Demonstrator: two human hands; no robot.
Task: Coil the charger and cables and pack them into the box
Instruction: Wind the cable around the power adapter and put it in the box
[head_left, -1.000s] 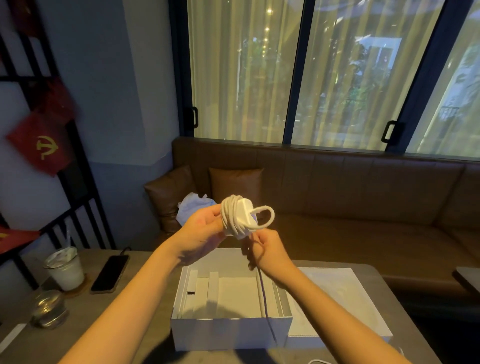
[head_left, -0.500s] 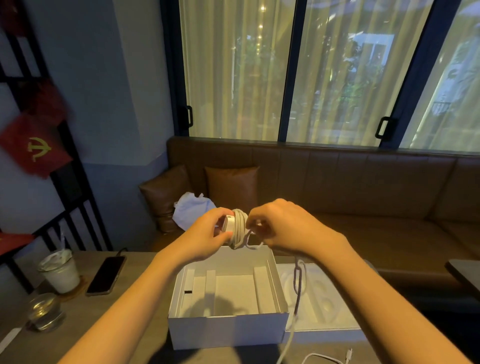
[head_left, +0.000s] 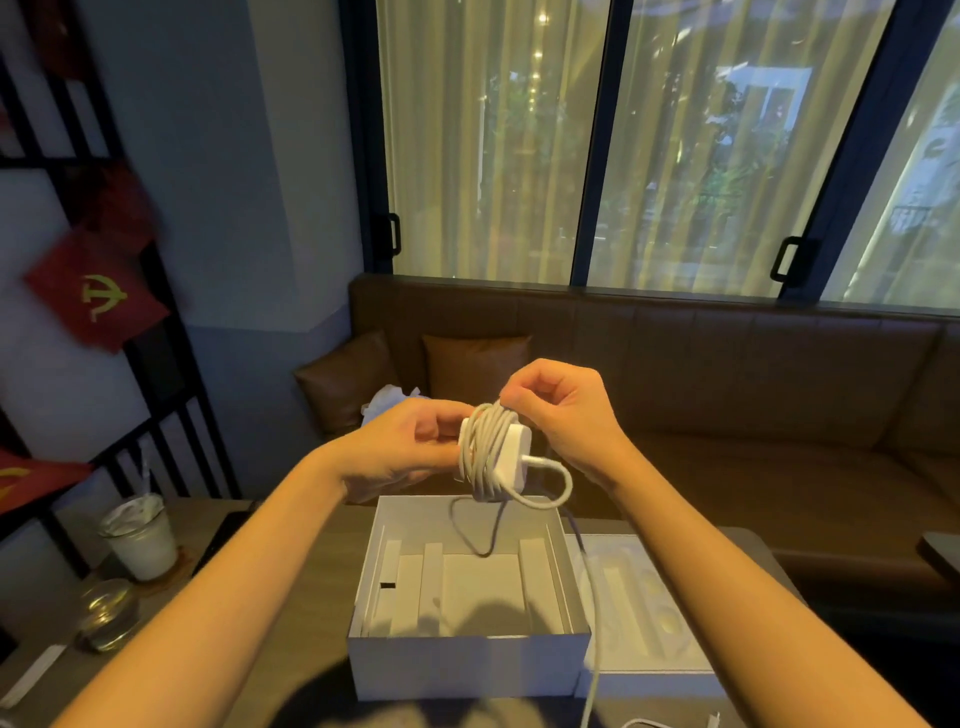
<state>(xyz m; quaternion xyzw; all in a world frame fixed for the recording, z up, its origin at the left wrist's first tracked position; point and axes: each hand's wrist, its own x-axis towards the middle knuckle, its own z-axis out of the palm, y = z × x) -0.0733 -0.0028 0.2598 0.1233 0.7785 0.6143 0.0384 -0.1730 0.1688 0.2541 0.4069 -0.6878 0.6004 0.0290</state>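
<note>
Hovering above the open box (head_left: 467, 665), the charger (head_left: 511, 460) points right; left hand (head_left: 400, 449) grips it, right hand (head_left: 563, 410) pinches the cable (head_left: 480, 452); loose cord dangles into the box.

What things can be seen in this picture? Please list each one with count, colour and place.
charger: one, white, held above the box, cable wound around it
cable: one, white, loose end hanging past the box's right side
box: one, white, open, on the table centre
lid: one, white, right of the box
cup: one, whitish, table left
glass jar: one, clear, before the cup
phone: one, dark, right of the cup
cushions: two, brown, on the sofa
flags: several, red, left wall
left hand: holds the charger
right hand: fingers pinch the cable
</note>
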